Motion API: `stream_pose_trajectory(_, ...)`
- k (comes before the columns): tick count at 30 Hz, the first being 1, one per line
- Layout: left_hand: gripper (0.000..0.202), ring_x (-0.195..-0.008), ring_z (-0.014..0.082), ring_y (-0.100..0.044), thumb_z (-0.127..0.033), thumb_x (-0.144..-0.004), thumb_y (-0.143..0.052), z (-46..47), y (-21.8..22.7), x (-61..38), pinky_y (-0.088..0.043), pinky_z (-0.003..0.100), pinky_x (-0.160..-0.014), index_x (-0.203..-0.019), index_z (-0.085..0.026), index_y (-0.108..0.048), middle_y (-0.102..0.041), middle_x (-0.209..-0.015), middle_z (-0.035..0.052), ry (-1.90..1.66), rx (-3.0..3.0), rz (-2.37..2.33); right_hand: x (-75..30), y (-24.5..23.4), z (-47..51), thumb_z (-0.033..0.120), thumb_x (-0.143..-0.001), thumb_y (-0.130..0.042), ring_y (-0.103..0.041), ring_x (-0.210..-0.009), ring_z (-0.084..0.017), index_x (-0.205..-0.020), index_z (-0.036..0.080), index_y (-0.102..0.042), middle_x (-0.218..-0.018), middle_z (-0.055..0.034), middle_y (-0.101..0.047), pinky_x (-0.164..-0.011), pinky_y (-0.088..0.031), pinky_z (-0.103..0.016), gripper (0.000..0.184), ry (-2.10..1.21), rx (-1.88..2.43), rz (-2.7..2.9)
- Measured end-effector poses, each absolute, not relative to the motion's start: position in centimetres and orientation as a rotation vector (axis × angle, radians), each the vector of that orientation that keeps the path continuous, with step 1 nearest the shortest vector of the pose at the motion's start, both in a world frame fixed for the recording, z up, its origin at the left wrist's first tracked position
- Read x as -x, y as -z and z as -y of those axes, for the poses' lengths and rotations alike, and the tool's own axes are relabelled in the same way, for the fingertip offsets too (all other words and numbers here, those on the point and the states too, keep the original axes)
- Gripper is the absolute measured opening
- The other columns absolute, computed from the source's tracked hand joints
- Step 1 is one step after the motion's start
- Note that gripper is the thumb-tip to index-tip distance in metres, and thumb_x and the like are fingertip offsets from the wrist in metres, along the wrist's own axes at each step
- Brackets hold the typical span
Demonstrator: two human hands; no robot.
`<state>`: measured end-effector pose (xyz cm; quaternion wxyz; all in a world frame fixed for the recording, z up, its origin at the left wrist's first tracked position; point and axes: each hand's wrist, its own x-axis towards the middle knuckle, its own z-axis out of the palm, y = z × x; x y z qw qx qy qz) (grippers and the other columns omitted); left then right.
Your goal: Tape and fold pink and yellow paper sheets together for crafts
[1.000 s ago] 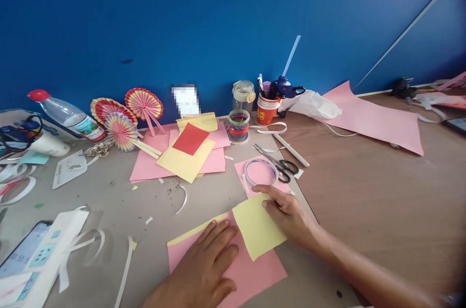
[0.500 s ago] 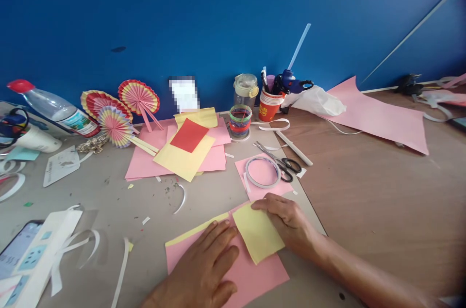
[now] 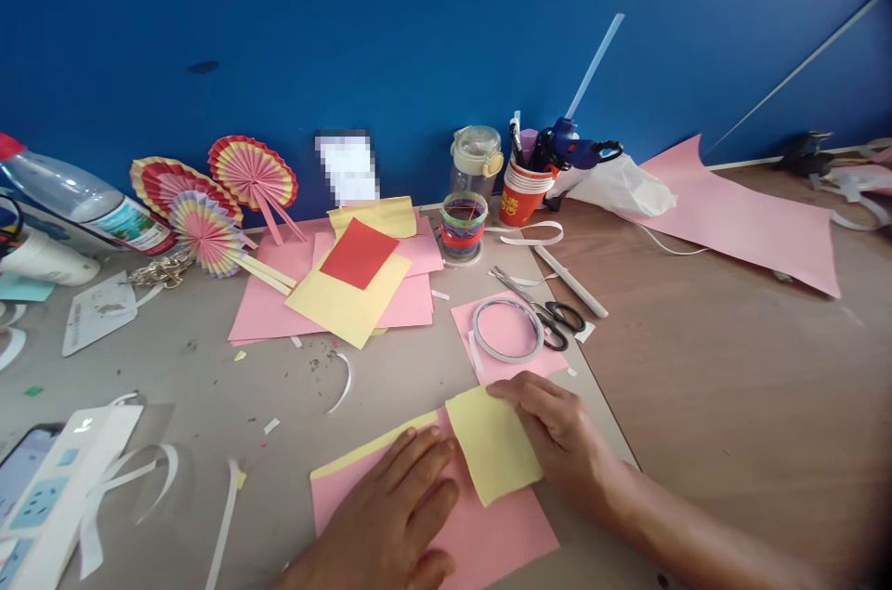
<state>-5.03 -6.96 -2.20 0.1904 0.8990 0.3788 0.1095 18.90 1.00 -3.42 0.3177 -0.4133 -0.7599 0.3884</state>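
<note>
A pink sheet of paper (image 3: 505, 539) lies at the front of the table, with a yellow strip (image 3: 376, 451) along its far edge. My left hand (image 3: 390, 506) rests flat on the pink sheet, fingers stretched out. On the sheet's right part lies a yellow piece of paper (image 3: 493, 446). My right hand (image 3: 557, 427) grips that yellow paper by its right side, thumb hidden. Whether the yellow paper is joined to the pink sheet, I cannot tell.
Beyond my hands lie a tape roll (image 3: 507, 330), black-handled scissors (image 3: 557, 322) and stacked pink, yellow and red papers (image 3: 359, 254). Paper fans (image 3: 252, 183), a jar (image 3: 477, 158) and a red cup (image 3: 524, 198) stand by the blue partition. A power strip (image 3: 66, 478) is at left.
The camera view has shifted slightly. Both hands keep nearly the same place on the papers, and the right hand still grips the yellow paper.
</note>
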Motion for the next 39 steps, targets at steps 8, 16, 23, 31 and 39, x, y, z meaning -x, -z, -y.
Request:
stream_pose_trajectory(8,0.031,-0.133,0.0306,-0.039,-0.025,-0.079,-0.061,6.9,2.1,5.0,-0.031,0.046,-0.113,-0.108,-0.015,-0.058,-0.053,-0.136,0.0146,-0.292,-2.577,-1.069,-18.9,3.4,-0.9,0.006,-0.088,-0.034,-0.058,-0.065,-0.014,-0.103,0.021,-0.056,-0.078,-0.0043,-0.06,-0.056,-0.043,-0.024,0.031,-0.959,1.067,2.136)
stream_pose_trajectory(16,0.031,-0.134,0.0298,-0.038,-0.025,-0.079,-0.06,6.7,1.8,4.9,-0.033,0.046,-0.112,-0.109,-0.017,-0.057,-0.052,-0.137,0.0129,-0.251,-2.537,-1.076,-18.7,3.6,-0.9,0.007,-0.088,-0.033,-0.06,-0.068,-0.016,-0.108,0.021,-0.054,-0.082,-0.0049,-0.062,-0.057,-0.045,-0.025,0.032,-0.975,1.137,2.138)
stream_pose_trajectory(23,0.03,-0.131,0.0302,-0.041,-0.026,-0.079,-0.06,7.0,2.1,5.0,-0.037,0.045,-0.11,-0.107,-0.015,-0.057,-0.053,-0.134,0.0161,-0.274,-2.623,-1.081,-18.6,3.9,-0.7,0.005,-0.087,-0.033,-0.061,-0.073,-0.017,-0.109,0.021,-0.054,-0.086,-0.0054,-0.063,-0.059,-0.045,-0.026,0.034,-1.007,1.168,2.127)
stream_pose_trajectory(31,0.03,-0.134,0.0312,-0.036,-0.019,-0.075,-0.06,7.3,2.7,4.9,-0.034,0.046,-0.111,-0.105,-0.015,-0.055,-0.05,-0.134,0.0165,-0.317,-2.535,-1.107,-18.5,3.4,-0.8,0.008,-0.09,-0.033,-0.06,-0.071,-0.016,-0.108,0.021,-0.054,-0.085,-0.004,-0.062,-0.061,-0.046,-0.026,0.031,-0.998,1.158,2.106)
stream_pose_trajectory(39,0.033,-0.135,0.032,-0.031,-0.021,-0.076,-0.059,7.8,3.7,5.1,-0.035,0.051,-0.11,-0.108,-0.015,-0.054,-0.046,-0.137,0.0161,-0.341,-2.543,-1.126,-18.4,3.9,-0.7,0.004,-0.087,-0.033,-0.061,-0.07,-0.015,-0.11,0.02,-0.054,-0.085,-0.0043,-0.064,-0.06,-0.047,-0.025,0.035,-0.922,1.165,2.135)
